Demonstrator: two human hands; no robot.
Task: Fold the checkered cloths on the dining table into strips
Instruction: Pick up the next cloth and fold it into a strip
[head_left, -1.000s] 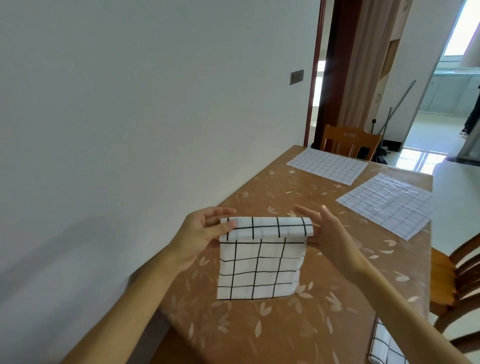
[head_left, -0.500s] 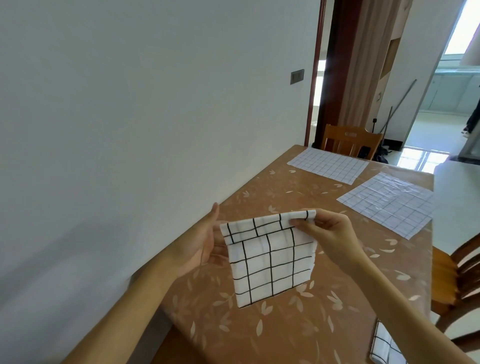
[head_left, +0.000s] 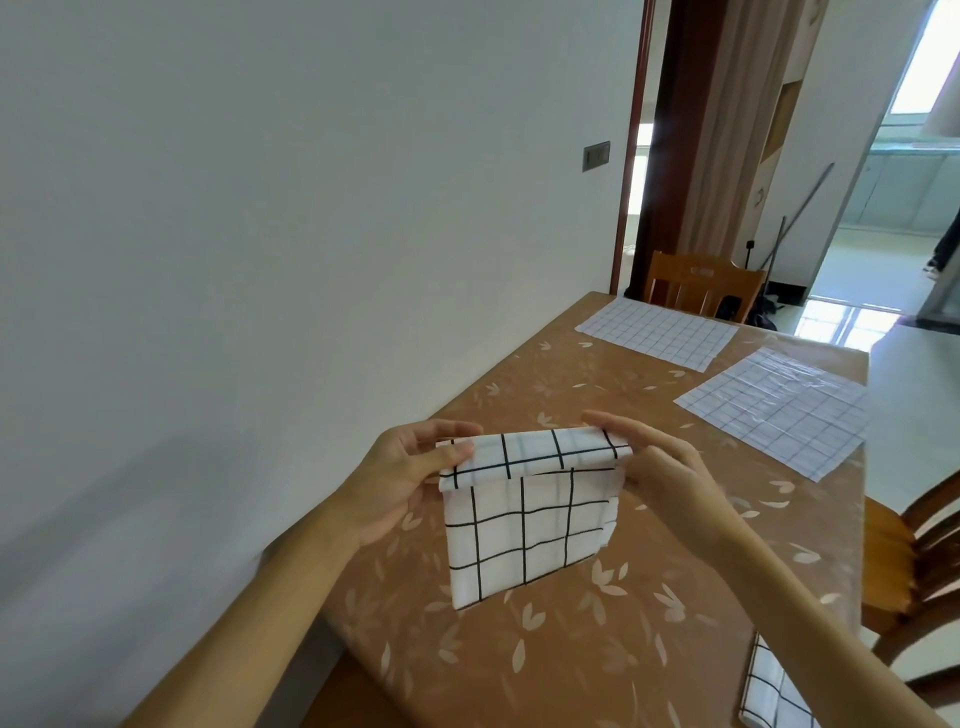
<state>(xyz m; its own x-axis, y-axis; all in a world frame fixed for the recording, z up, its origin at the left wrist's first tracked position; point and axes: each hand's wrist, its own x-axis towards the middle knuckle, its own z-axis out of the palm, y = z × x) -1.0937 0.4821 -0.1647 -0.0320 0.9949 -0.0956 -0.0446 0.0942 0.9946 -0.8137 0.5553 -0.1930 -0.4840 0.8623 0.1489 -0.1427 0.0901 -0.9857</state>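
— Hands?
— Left hand (head_left: 410, 473), right hand (head_left: 660, 467): each pinches one end of the checkered cloth (head_left: 524, 525) at its folded-over top. The lower part hangs over the surface (head_left: 571, 649).
— Other items?
— Cloths, four: the held one, far flat cloth (head_left: 657, 332), nearer flat cloth (head_left: 774, 410), folded cloth (head_left: 769, 691) at the near right edge. Chairs, two: far chair (head_left: 696, 283), right chair (head_left: 914, 561).

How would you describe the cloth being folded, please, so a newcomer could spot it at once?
On the brown leaf-patterned dining table, look at the near end. The cloth there is held between the left hand and right hand, top edge rolled over. Its bold black grid is coarser than the far cloths' fine checks.
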